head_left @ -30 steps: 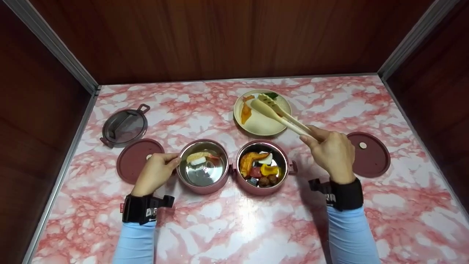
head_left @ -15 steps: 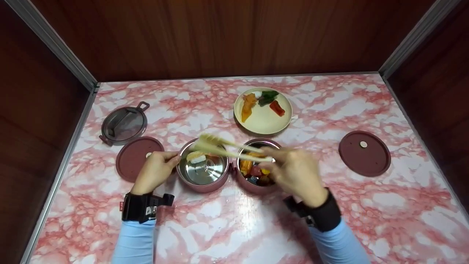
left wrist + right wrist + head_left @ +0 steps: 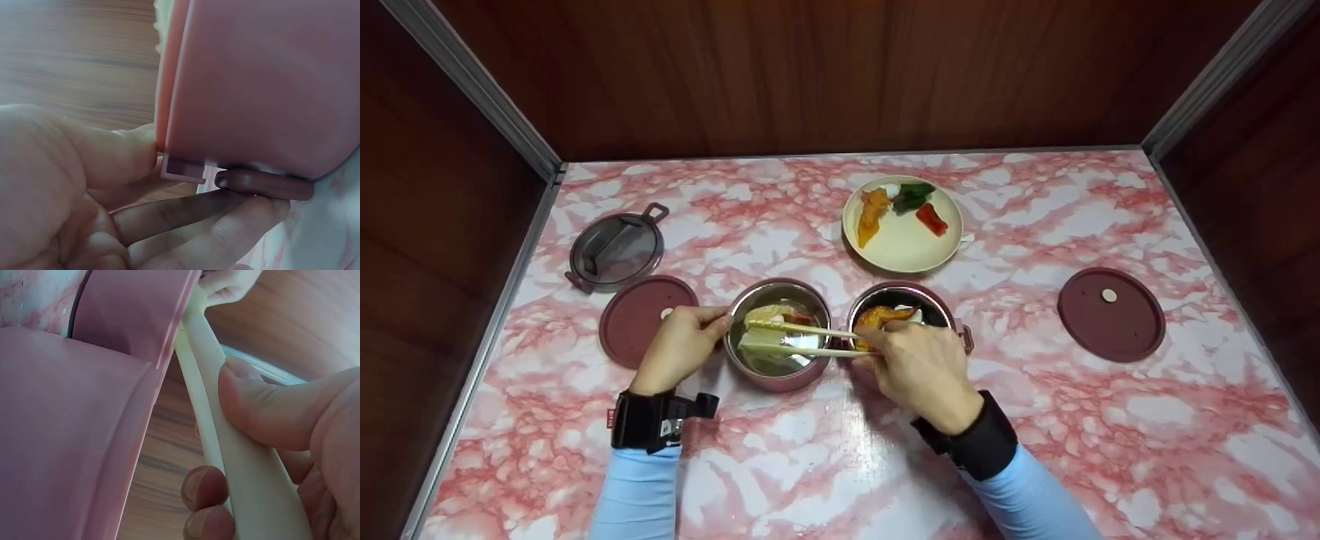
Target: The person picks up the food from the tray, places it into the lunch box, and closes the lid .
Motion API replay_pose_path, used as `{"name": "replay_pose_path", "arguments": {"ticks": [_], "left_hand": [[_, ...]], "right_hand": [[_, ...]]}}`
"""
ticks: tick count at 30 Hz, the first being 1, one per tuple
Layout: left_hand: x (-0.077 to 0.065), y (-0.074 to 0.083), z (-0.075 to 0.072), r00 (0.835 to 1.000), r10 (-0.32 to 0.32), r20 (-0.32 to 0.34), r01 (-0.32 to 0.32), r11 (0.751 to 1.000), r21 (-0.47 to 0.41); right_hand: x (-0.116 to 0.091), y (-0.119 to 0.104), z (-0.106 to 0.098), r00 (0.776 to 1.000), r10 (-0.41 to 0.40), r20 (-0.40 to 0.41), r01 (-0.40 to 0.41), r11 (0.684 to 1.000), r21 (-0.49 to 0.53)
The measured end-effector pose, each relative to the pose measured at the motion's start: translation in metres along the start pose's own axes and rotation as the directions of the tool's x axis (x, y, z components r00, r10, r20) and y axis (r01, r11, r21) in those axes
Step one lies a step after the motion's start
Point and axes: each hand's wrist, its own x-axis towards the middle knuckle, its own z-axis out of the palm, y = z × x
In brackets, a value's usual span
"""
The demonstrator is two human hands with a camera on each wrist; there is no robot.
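My left hand (image 3: 681, 346) grips the left side of a pink pot (image 3: 778, 384); in the left wrist view the thumb is at the rim and the fingers lie by the side handle (image 3: 264, 185). With thumb and fingers, my right hand (image 3: 928, 367) holds cream tongs (image 3: 765, 342) nearly level across both pots. Their broad ends are inside the left pot, over a yellowish food piece (image 3: 769, 312) and a red piece (image 3: 800, 319). Below the right hand stands a second pink pot (image 3: 900, 284). Orange-brown food (image 3: 877, 316) shows in it; the rest is mostly covered by the hand.
A cream plate (image 3: 904, 255) behind the pots holds orange food (image 3: 871, 217), green leaves (image 3: 913, 196), a red piece (image 3: 931, 219) and something white. Dark red lids lie left (image 3: 634, 322) and right (image 3: 1111, 322). A see-through lid (image 3: 622, 251) lies at the back left.
My right hand has swung the tongs from over the plate leftward and down into the left pot, uncovering the food on the plate. The left hand has stayed at the pot's side.
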Motion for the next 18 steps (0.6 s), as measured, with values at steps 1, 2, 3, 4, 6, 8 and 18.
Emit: {"name": "replay_pose_path", "arguments": {"ticks": [1, 2, 3, 4, 6, 8, 18], "left_hand": [[0.000, 0.000, 0.000, 1.000, 0.000, 0.001, 0.000, 1.000, 0.001], [0.000, 0.001, 0.000, 1.000, -0.002, 0.001, 0.002, 1.000, 0.001], [0.000, 0.001, 0.000, 1.000, -0.001, 0.001, 0.001, 1.000, 0.002], [0.000, 0.002, 0.000, 1.000, 0.000, 0.000, 0.000, 1.000, 0.004], [-0.001, 0.002, 0.000, 1.000, -0.002, -0.001, 0.002, 1.000, 0.006], [-0.001, 0.003, 0.000, 1.000, -0.008, 0.001, 0.008, 1.000, 0.003], [0.000, 0.003, 0.000, 1.000, -0.016, 0.001, 0.016, 1.000, 0.005]], "right_hand": [[0.000, 0.000, 0.000, 1.000, -0.002, -0.001, 0.002, 1.000, -0.003], [0.001, -0.001, 0.000, 1.000, -0.006, -0.002, 0.006, 1.000, -0.006], [0.001, -0.001, 0.001, 1.000, -0.011, -0.003, 0.011, 1.000, -0.010], [0.002, 0.000, 0.001, 1.000, -0.015, -0.005, 0.015, 1.000, -0.012], [0.002, 0.000, 0.001, 1.000, -0.027, -0.010, 0.027, 0.999, -0.022], [0.003, 0.000, 0.002, 0.999, -0.040, -0.015, 0.040, 0.999, -0.030], [0.003, 0.013, -0.011, 0.997, -0.075, -0.037, 0.075, 0.997, -0.003]]}}
